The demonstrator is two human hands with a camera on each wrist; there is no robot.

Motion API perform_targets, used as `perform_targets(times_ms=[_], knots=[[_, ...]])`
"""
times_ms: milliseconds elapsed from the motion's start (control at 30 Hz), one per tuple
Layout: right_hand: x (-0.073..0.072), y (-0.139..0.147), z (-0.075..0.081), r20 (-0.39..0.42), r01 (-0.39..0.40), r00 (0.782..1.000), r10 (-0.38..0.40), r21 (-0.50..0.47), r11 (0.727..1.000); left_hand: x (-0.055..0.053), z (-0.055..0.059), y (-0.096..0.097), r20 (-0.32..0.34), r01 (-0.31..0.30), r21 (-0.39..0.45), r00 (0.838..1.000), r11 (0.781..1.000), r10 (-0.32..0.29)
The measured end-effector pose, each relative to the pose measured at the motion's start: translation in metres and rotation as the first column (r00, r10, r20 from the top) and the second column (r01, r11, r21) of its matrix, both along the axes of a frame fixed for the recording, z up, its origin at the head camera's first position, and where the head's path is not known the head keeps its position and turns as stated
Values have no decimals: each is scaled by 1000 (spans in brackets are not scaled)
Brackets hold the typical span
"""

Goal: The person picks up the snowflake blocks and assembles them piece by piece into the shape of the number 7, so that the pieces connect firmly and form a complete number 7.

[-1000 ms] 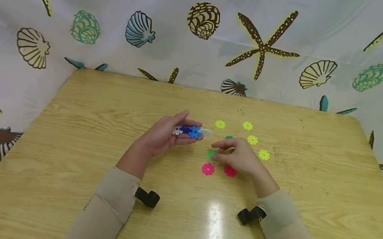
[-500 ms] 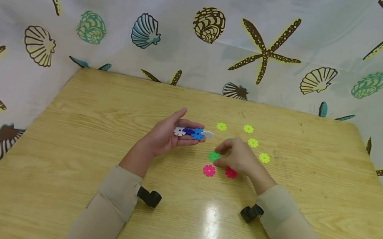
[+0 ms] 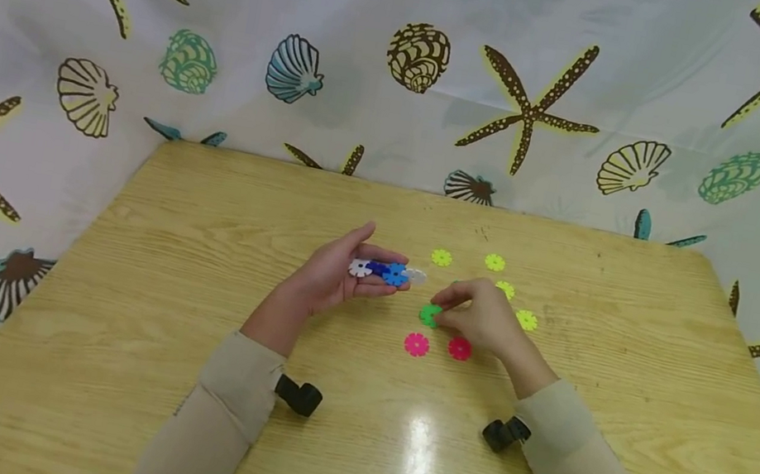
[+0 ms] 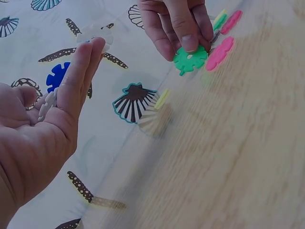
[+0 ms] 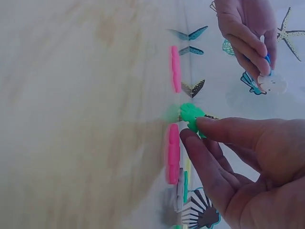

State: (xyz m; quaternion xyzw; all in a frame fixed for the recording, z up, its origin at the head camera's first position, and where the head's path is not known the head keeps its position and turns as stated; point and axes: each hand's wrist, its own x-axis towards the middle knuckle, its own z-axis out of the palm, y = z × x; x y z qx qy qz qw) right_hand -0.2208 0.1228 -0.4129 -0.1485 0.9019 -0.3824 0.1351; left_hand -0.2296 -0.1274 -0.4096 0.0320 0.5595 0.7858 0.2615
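Note:
My left hand [image 3: 333,269] is palm up, fingers straight and thumb raised. Across its fingers lies a row of notched plastic discs: a white disc [image 3: 360,268], a dark blue disc [image 3: 378,269], a light blue disc [image 3: 395,275] and a pale, whitish disc [image 3: 417,277] jutting past the fingertips. How they join is hard to see. To the right, my right hand [image 3: 484,318] pinches a green disc [image 4: 189,60] between thumb and fingers, just above the table in the left wrist view. Two pink discs, one nearer the left [image 3: 416,345], the other a pink disc [image 3: 459,348], lie below it.
Several yellow discs [image 3: 441,257] lie on the wooden table [image 3: 217,218] beyond my right hand. Another green disc [image 5: 185,187] and a grey disc [image 5: 179,192] show in the right wrist view. A patterned cloth [image 3: 340,113] hangs behind the table.
My right fingers have closed on the green disc and lifted it slightly. The left hand keeps its pose with the row of discs; the head view has shifted a little.

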Motion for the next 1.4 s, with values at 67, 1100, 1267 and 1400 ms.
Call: perform_targets(times_ms=[67, 1100, 1267, 1400], knots=[[-1, 2, 0, 10, 5, 1000, -5, -9, 1000, 0, 1, 1, -5, 6, -7, 1000, 1000, -6], [6, 15, 23, 97, 58, 995, -28, -321, 945, 1, -2, 3, -82, 52, -96, 995, 994, -60], [6, 16, 28, 108, 83, 993, -45, -380, 921, 1, -2, 3, -95, 64, -119, 993, 991, -75], [7, 16, 29, 135, 101, 990, -48, -417, 903, 2, -1, 3, -92, 63, -141, 993, 988, -76]])
